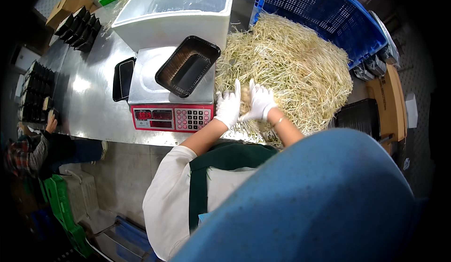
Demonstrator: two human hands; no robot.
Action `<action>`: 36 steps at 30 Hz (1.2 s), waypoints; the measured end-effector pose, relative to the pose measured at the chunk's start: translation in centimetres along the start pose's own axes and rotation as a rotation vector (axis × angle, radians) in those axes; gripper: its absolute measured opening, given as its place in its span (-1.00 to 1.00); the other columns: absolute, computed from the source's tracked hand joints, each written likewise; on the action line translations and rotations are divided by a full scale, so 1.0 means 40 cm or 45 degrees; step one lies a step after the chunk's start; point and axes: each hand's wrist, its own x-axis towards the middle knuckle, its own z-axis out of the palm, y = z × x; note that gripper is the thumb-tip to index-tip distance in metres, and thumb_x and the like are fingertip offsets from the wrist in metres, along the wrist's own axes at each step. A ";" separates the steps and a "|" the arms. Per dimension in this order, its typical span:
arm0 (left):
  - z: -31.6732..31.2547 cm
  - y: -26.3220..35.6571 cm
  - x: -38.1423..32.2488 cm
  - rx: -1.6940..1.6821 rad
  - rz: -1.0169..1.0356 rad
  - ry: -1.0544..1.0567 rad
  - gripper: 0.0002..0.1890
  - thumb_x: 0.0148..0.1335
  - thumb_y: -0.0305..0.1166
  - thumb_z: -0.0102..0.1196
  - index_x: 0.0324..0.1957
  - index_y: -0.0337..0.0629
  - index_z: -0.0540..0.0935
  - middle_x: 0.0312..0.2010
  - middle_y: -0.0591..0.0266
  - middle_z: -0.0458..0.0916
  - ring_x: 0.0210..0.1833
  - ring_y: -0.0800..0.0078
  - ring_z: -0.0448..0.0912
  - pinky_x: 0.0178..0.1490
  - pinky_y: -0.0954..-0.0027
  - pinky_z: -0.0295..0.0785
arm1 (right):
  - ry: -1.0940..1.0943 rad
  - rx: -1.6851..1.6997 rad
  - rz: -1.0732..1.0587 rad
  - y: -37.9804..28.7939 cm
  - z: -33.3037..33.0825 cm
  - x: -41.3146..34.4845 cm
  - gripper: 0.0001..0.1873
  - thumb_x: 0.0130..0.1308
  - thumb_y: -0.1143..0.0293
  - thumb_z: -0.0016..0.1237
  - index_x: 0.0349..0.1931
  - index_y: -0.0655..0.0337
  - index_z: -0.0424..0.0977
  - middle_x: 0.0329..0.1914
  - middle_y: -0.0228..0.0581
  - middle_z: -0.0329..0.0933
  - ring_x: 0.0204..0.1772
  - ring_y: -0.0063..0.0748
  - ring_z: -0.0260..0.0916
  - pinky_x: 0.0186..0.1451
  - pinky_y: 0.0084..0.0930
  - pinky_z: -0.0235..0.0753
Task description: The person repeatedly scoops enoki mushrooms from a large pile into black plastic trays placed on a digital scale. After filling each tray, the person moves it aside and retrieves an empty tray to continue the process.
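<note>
In white gloves, my left hand (227, 107) and my right hand (260, 102) press a bunch of sprouts (245, 98) between them. The bunch lies at the near left side of a large heap of pale sprouts (292, 61). Just left of my left hand stands a red electronic scale (172, 117) with a steel platform and a lit display. An uncovered black plastic tray (187, 66) sits slanted on that platform and holds no sprouts that I can see. Another black tray (124, 79) rests partly behind the scale's left edge.
Behind the scale stands a white foam box (169, 29) on the steel table (88, 96). A tilted blue perforated crate (324, 15) backs the heap. Stacked black trays (79, 29) stand at far left. At the table's left end is another person (38, 149). A blue surface (317, 198) blocks the lower right.
</note>
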 end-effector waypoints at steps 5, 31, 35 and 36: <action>-0.005 -0.002 -0.019 0.174 -0.006 0.253 -0.20 0.16 -0.33 0.04 0.36 -0.45 0.00 -0.03 -0.13 0.51 0.02 0.12 0.54 0.09 0.04 0.42 | 0.191 -0.284 0.251 -0.074 0.048 0.011 0.42 -0.28 -0.25 0.25 0.39 0.51 -0.30 0.28 0.17 0.19 0.39 0.05 0.07 0.45 0.08 -0.13; -0.343 -0.066 0.018 -0.406 0.015 0.312 -0.25 -0.04 -0.49 -0.09 0.33 -0.24 0.19 0.40 -0.08 0.03 0.46 -0.11 -0.08 0.36 -0.35 -0.26 | 1.230 -0.460 -0.510 0.016 -0.184 -0.020 -0.21 -0.02 0.42 -0.02 0.27 0.55 0.05 -0.18 -0.09 0.42 -0.03 -0.18 0.38 0.23 -0.28 0.26; -0.208 -0.136 0.025 -1.458 -0.121 0.766 -0.22 -0.02 -0.57 -0.06 0.35 -0.34 0.10 0.34 -0.21 0.09 0.41 -0.06 0.06 0.45 0.06 -0.11 | 1.201 -0.250 -0.382 -0.176 -0.196 0.047 -0.28 -0.05 0.30 0.05 0.12 0.56 0.19 -0.27 -0.03 0.44 -0.10 -0.16 0.43 0.03 -0.31 0.38; -0.184 -0.157 0.021 -1.419 -0.209 0.941 -0.27 0.01 -0.67 -0.13 0.34 -0.36 0.12 0.30 -0.17 0.16 0.38 0.09 0.14 0.43 0.27 -0.01 | 1.026 -0.091 -0.398 -0.225 -0.226 0.047 -0.27 -0.08 0.24 0.10 0.08 0.53 0.22 -0.28 -0.02 0.45 -0.14 -0.12 0.45 -0.03 -0.29 0.41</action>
